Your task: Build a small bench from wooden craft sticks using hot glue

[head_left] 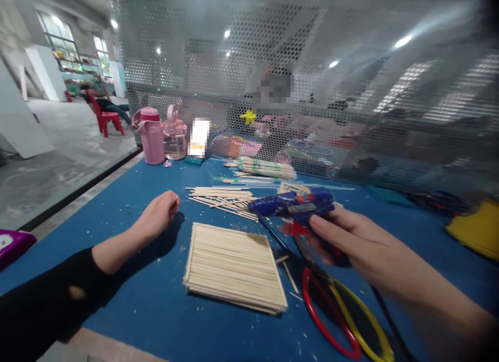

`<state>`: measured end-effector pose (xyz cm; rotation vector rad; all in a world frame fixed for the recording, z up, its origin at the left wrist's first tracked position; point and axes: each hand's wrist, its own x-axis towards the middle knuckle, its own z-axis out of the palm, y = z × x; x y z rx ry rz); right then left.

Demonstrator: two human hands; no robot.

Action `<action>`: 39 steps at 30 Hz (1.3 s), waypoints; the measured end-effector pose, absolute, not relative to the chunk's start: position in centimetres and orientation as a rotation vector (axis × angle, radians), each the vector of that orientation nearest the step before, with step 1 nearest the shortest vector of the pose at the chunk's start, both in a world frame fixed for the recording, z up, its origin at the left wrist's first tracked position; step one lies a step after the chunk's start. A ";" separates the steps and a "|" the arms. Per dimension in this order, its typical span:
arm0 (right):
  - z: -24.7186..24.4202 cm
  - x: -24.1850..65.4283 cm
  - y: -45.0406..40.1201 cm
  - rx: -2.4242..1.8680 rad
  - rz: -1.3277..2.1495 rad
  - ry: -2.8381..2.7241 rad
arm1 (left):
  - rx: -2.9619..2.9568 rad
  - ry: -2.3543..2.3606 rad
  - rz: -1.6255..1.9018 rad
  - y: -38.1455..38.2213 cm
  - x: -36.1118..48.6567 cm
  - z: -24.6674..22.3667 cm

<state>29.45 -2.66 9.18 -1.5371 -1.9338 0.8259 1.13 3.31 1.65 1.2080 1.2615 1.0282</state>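
My right hand (351, 234) is closed round the grip of a blue hot glue gun (296, 203), its nozzle pointing left above the table. My left hand (158, 214) is curled into a fist left of the sticks, and nothing sticks out of it. Between and below my hands lies a flat rectangular panel of thin wooden sticks (236, 266), with sticks along its edges. Loose wooden sticks (220, 198) are strewn just beyond it. Scissors with one red and one yellow handle loop (358, 320) lie under my right hand, partly hidden by it.
At the back of the blue table (156, 310) stand a pink jug (152, 138), a pink-lidded bottle (175, 138) and a lit phone (199, 138). A bag of sticks (267, 168) lies by the perforated metal screen (218, 65). Yellow material (477, 229) sits far right.
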 end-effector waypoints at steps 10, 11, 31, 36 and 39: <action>9.3 21.8 -0.3 -1.453 0.827 -2.221 | 1.215 1.360 1.138 4.6 0.2 1.4; 9.3 21.6 -0.2 -1.458 0.825 -2.225 | 1.249 1.365 1.145 4.6 0.2 1.4; 9.1 21.9 0.0 -1.509 0.685 -2.318 | 1.386 1.310 1.121 4.1 0.7 1.7; 9.0 21.9 0.0 -1.507 0.642 -2.314 | 1.424 1.301 1.111 4.1 0.6 1.7; 8.9 21.9 0.0 -1.506 0.653 -2.307 | 1.440 1.291 1.102 4.1 0.6 1.7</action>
